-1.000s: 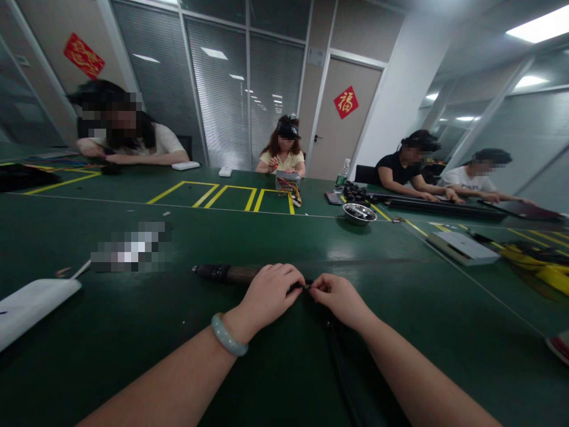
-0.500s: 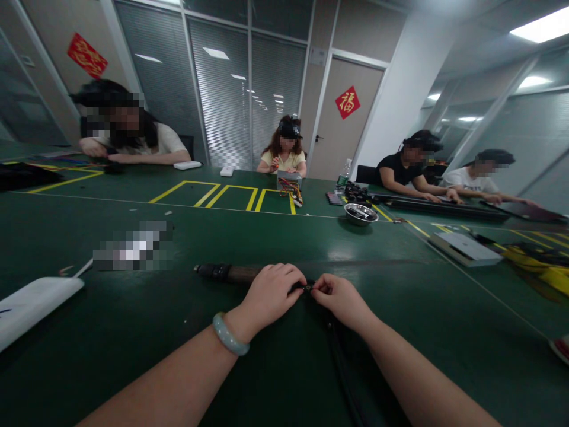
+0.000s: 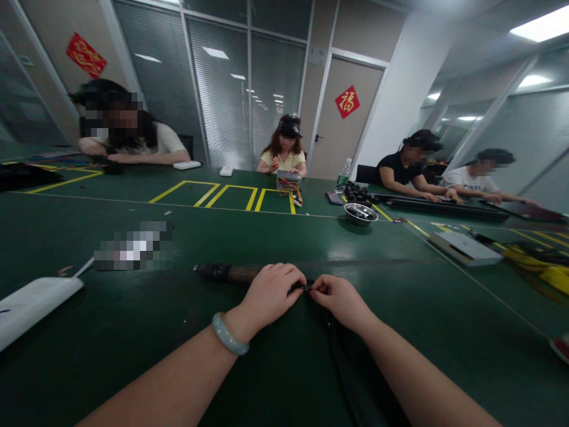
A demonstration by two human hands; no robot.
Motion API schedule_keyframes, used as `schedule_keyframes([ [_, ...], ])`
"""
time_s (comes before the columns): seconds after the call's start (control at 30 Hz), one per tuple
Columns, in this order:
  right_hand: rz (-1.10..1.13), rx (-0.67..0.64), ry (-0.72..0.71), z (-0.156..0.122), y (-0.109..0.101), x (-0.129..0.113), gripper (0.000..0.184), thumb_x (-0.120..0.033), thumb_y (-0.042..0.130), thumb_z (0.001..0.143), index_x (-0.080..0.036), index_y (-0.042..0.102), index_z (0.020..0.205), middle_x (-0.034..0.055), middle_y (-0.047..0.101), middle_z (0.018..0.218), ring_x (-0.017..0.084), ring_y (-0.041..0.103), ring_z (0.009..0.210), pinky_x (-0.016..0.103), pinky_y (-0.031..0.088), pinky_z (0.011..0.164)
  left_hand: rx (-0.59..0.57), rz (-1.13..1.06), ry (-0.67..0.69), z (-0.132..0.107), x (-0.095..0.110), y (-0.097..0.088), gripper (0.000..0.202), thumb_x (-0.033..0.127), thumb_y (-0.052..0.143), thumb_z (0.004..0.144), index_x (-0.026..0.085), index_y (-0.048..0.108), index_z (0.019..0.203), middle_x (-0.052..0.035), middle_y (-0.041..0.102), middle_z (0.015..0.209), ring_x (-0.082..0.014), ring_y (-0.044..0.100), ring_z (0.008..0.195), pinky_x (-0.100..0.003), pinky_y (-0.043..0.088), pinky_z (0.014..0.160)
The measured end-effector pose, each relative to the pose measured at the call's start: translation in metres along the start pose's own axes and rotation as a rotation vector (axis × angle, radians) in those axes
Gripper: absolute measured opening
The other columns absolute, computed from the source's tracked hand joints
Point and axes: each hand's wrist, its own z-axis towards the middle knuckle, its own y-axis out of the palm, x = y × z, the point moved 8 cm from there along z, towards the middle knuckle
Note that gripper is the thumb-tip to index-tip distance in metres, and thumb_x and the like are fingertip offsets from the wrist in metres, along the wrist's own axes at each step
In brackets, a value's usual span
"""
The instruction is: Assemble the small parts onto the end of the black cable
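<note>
A long dark strap-like object (image 3: 224,273) lies across the green table (image 3: 249,237) in front of me, with a dark band running toward me (image 3: 342,362) between my arms. My left hand (image 3: 271,293), with a pale green bangle on the wrist, is closed over the strap. My right hand (image 3: 340,299) pinches a small metal part at the strap where the two hands meet. What the fingertips grip is too small to name.
A white flat device (image 3: 31,305) lies at the left edge. A metal bowl (image 3: 360,213) and a silver laptop-like slab (image 3: 464,248) lie to the right. Yellow tape boxes (image 3: 222,196) mark the table. Several other people work at the far side.
</note>
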Motion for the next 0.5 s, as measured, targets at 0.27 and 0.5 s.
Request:
schedule_keyframes([
  [0.27, 0.018, 0.017, 0.014, 0.0004, 0.0002, 0.0005, 0.014, -0.030, 0.060, 0.081, -0.019, 0.066, 0.085, 0.0000, 0.069, 0.075, 0.013, 0.060, 0.064, 0.022, 0.039, 0.055, -0.004, 0.005, -0.001, 0.0002, -0.0003, 0.0004, 0.012, 0.026, 0.058, 0.089, 0.025, 0.062, 0.100, -0.0003, 0.061, 0.104, -0.0197, 0.056, 0.097, -0.036, 0.040, 0.086],
  [0.5, 0.023, -0.002, 0.002, -0.0013, -0.0012, -0.0026, 0.014, -0.030, 0.061, 0.081, -0.019, 0.067, 0.084, -0.0001, 0.068, 0.074, 0.013, 0.059, 0.065, 0.022, 0.040, 0.057, -0.003, -0.001, -0.002, -0.0004, -0.0011, 0.0015, 0.012, 0.025, 0.059, 0.088, 0.025, 0.062, 0.100, 0.0004, 0.061, 0.105, -0.0195, 0.055, 0.097, -0.036, 0.040, 0.084],
])
